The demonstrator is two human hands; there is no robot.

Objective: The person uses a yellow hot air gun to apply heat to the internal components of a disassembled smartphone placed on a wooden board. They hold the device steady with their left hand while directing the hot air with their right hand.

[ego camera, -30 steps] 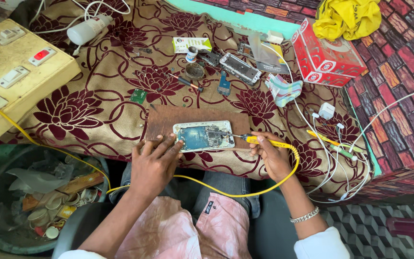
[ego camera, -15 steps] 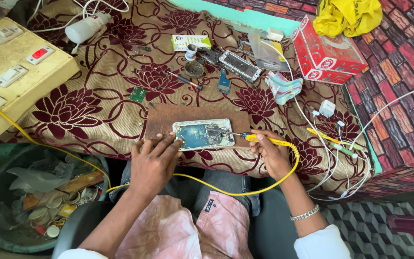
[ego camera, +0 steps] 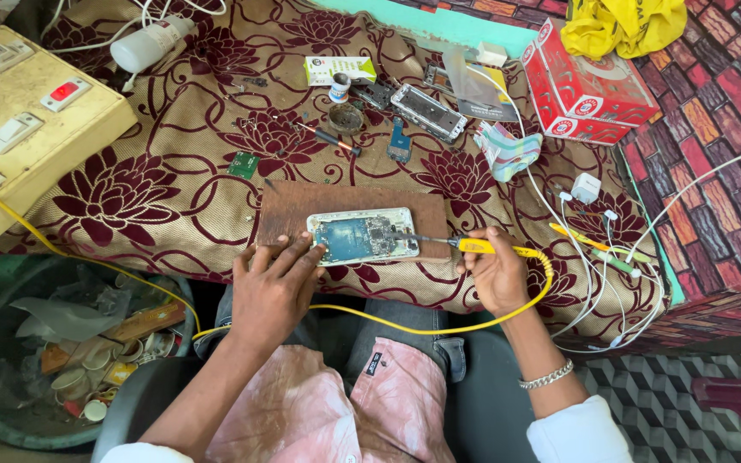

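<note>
Left hand (ego camera: 274, 287): fingers spread, tips pressing the opened phone (ego camera: 362, 237) on wooden board (ego camera: 302, 206). Right hand (ego camera: 497, 273): closed around yellow soldering iron (ego camera: 473, 246), tip on phone.

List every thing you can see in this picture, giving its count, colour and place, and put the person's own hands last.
opened phone: one, white rim, blue inside, on the wooden board
wooden board: one, brown, near edge of the cloth
soldering iron: one, yellow handle and cord, tip on the phone
cloth: one, tan with maroon flowers, covering the table
switch box: one, cream, far left
bottle: one, white, top left
cardboard box: one, red and white, top right
bag: one, yellow, top right
second phone frame: one, silver, top centre
bin: one, dark, lower left, full of scraps
left hand: fingertips on the phone's near edge
right hand: gripping the soldering iron
</note>
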